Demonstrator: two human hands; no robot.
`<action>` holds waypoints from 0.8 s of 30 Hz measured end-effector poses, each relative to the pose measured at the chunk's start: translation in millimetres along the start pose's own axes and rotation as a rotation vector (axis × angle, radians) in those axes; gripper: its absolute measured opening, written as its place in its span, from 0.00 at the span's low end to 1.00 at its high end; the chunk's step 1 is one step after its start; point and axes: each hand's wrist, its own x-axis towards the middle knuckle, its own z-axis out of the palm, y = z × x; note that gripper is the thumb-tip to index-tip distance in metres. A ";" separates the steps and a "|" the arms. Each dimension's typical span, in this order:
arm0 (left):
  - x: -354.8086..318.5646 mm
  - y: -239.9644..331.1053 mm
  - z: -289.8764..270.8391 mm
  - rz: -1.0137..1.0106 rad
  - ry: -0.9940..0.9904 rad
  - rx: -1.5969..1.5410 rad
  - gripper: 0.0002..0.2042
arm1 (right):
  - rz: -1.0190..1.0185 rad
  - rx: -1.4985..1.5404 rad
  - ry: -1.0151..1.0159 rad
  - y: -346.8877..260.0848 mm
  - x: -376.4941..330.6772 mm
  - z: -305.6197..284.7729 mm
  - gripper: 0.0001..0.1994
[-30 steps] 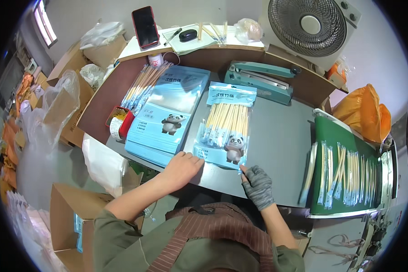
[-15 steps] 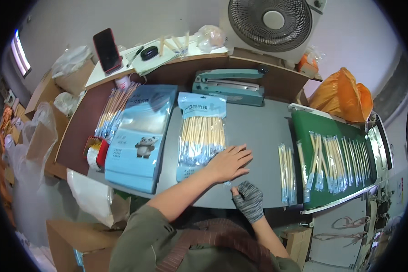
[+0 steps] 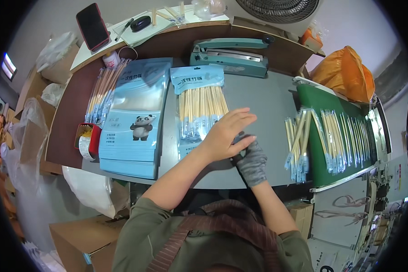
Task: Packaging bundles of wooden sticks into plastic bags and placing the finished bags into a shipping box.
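Observation:
My bare left hand (image 3: 226, 136) is raised over the front of the grey table, fingers stretched out and holding nothing. Right beside it, partly behind its thumb, is my right hand (image 3: 253, 163) in a grey fingerless glove. Its fingers are mostly hidden, so I cannot see whether they hold anything. A clear and blue bag full of wrapped chopsticks (image 3: 199, 106) lies flat to the left of my hands, its lower end partly covered by my left hand. Several wrapped chopsticks (image 3: 298, 147) lie in a loose, crossed heap on the table to the right.
A green conveyor belt (image 3: 310, 97) carries rows of wrapped chopsticks (image 3: 333, 136). At left are stacked blue panda bags (image 3: 129, 149), a bundle of chopsticks (image 3: 104, 93) and a red box (image 3: 95, 138). Behind stand a teal heat sealer (image 3: 231, 59), a phone (image 3: 93, 27) and a fan (image 3: 279, 7).
My left hand has lifted off the tabletop, and my right hand has come up close against it. More wrapped chopsticks lie in the heap by the belt's edge. The view has shifted.

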 end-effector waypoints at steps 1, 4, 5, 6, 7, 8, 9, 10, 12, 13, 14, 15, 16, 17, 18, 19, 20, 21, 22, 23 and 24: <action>-0.4 0.8 0.7 0.028 -0.086 0.122 0.23 | 0.017 0.088 0.049 14.9 9.7 18.0 0.20; -12.6 17.2 -8.6 0.026 -0.228 0.408 0.28 | -0.034 0.227 0.142 23.1 19.5 24.5 0.23; -28.0 23.0 -18.3 -0.071 -0.219 0.566 0.28 | 0.061 0.102 -0.006 -5.1 16.9 5.9 0.23; -41.3 31.2 -26.1 -0.161 -0.209 0.719 0.27 | 0.157 -0.031 -0.144 -21.7 11.9 -8.3 0.24; -54.5 33.9 -32.2 -0.189 -0.234 0.862 0.26 | 0.092 -0.010 -0.141 -16.0 4.3 -14.5 0.24; -65.8 35.3 -38.6 -0.219 -0.258 1.007 0.27 | 0.083 -0.007 -0.134 -9.5 3.2 -18.5 0.24; -77.2 35.4 -44.2 -0.219 -0.253 1.018 0.27 | 0.099 -0.009 -0.181 -2.8 2.0 -19.9 0.25; -87.8 33.8 -49.0 -0.323 -0.152 1.001 0.26 | 0.115 -0.010 -0.229 1.0 2.1 -20.2 0.25; -89.4 44.9 -57.6 -0.425 -0.058 0.989 0.26 | 0.019 -0.052 -0.194 -4.4 4.6 -19.6 0.25; -83.7 48.7 -62.4 -0.602 -0.140 0.938 0.28 | -0.055 -0.042 -0.174 -9.0 11.9 -20.6 0.25; -76.4 53.4 -68.2 -0.781 -0.212 0.882 0.29 | -0.136 -0.032 -0.156 -14.0 20.9 -21.6 0.25; -74.0 49.0 -74.7 -0.673 -0.190 0.916 0.27 | -0.153 -0.025 -0.155 -19.4 31.8 -24.5 0.25; -67.3 46.7 -78.0 -0.675 -0.178 0.930 0.27 | -0.084 -0.032 -0.176 -26.1 43.9 -27.6 0.23; -59.2 42.7 -81.2 -0.609 -0.126 0.846 0.25 | -0.012 -0.040 -0.198 -31.4 56.0 -28.7 0.20; -47.2 42.6 -86.0 -0.528 -0.079 0.759 0.23 | 0.065 -0.049 -0.207 -36.1 64.5 -33.7 0.18; -35.1 45.6 -91.1 -0.514 -0.076 0.769 0.23 | 0.029 0.280 -0.154 -22.4 74.1 -27.3 0.15; -21.7 47.9 -98.6 -0.476 0.042 0.583 0.21 | -0.185 0.191 0.033 -21.3 86.9 -37.1 0.13; -9.9 53.4 -107.2 -0.440 0.163 0.384 0.19 | -0.397 0.089 0.211 -34.2 97.2 -51.3 0.12; 6.6 59.8 -122.6 -0.354 0.211 0.323 0.18 | -0.354 0.369 0.170 -46.2 109.0 -71.9 0.11; 24.1 76.7 -136.6 -0.281 0.256 0.261 0.17 | -0.296 0.651 0.113 -70.4 112.2 -105.6 0.11; 41.2 95.4 -142.9 -0.255 0.268 0.126 0.16 | -0.211 0.655 -0.002 -82.7 118.1 -135.2 0.11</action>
